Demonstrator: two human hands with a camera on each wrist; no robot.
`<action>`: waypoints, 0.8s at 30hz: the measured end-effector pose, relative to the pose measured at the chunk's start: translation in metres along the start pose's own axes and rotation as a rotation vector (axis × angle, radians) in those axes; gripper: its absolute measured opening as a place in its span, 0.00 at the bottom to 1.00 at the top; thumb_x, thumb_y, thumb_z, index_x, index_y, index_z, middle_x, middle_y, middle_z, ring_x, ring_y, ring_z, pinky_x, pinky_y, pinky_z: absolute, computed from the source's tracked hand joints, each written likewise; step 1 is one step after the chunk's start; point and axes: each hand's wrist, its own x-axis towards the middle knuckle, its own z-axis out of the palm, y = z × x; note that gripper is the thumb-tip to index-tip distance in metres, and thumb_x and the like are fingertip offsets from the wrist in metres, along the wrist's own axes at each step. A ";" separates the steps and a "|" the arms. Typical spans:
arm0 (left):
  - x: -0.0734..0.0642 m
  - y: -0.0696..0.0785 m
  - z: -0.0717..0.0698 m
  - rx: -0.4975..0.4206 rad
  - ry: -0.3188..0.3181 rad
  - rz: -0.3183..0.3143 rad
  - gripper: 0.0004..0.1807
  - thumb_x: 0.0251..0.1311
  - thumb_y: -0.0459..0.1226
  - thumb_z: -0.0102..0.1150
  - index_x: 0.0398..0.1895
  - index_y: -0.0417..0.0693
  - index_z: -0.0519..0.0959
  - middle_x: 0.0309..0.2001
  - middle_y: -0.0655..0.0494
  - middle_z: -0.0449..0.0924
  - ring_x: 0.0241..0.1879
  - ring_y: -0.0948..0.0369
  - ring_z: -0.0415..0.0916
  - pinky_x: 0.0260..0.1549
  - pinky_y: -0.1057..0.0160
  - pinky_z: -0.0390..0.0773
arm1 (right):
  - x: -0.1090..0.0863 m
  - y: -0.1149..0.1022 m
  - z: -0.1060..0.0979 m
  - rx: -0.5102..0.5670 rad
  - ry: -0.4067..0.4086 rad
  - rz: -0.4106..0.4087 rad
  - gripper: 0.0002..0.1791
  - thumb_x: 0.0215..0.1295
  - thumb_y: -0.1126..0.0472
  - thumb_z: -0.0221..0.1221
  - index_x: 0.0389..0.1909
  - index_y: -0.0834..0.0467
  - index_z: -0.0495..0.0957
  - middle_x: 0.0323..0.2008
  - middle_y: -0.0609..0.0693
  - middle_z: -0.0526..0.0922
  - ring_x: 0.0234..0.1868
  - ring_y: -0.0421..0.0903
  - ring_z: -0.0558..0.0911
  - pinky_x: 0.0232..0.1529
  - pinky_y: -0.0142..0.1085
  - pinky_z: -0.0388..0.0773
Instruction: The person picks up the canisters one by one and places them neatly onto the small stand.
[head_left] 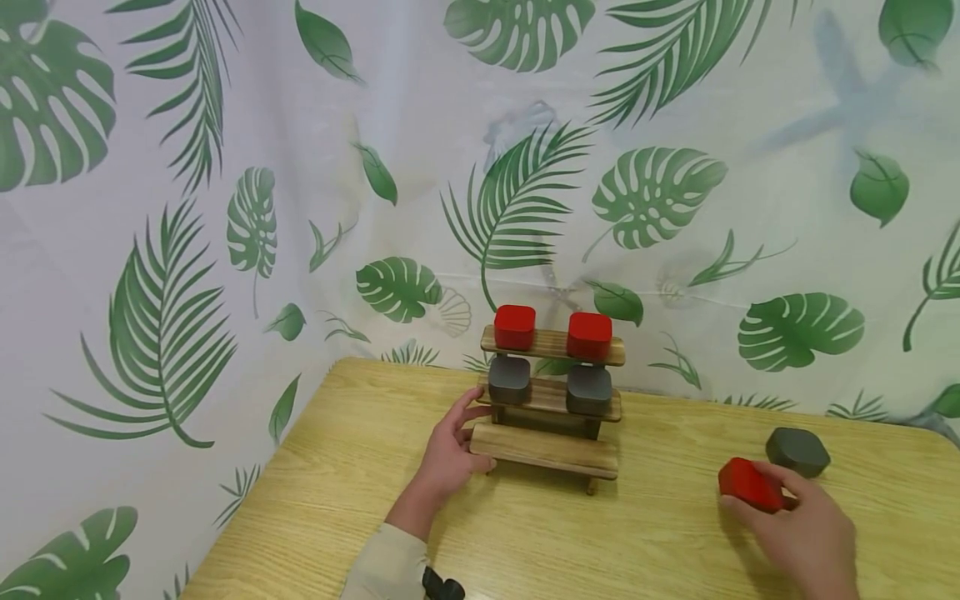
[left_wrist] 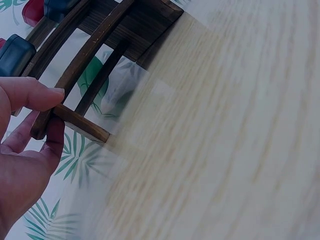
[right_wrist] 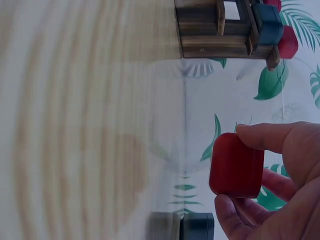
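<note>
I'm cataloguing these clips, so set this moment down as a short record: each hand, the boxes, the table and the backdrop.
Left hand: grips the left side of the wooden stand
Right hand: holds a red box between thumb and fingers
Top tier: two red boxes, side by side, apart
Middle tier: two dark gray boxes, side by side, apart
Table: wood-grained; one gray box near the right hand
Backdrop: white, green leaf print

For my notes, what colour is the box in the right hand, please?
The held box is red; the right wrist view shows it best.
</note>
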 end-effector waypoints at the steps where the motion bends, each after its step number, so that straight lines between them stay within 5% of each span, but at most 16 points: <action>1: 0.001 -0.004 -0.001 0.004 0.001 0.003 0.58 0.40 0.10 0.60 0.77 0.55 0.60 0.66 0.38 0.68 0.48 0.44 0.73 0.32 0.60 0.75 | 0.000 -0.001 0.001 0.003 -0.004 -0.004 0.50 0.50 0.35 0.72 0.66 0.64 0.71 0.58 0.72 0.73 0.49 0.66 0.74 0.33 0.44 0.74; 24: 0.002 -0.006 -0.002 -0.002 0.001 0.002 0.59 0.41 0.10 0.60 0.76 0.63 0.61 0.66 0.42 0.69 0.47 0.47 0.74 0.31 0.60 0.75 | -0.016 -0.017 0.022 0.045 0.061 -0.187 0.44 0.47 0.40 0.76 0.61 0.62 0.77 0.56 0.69 0.77 0.44 0.63 0.80 0.32 0.40 0.76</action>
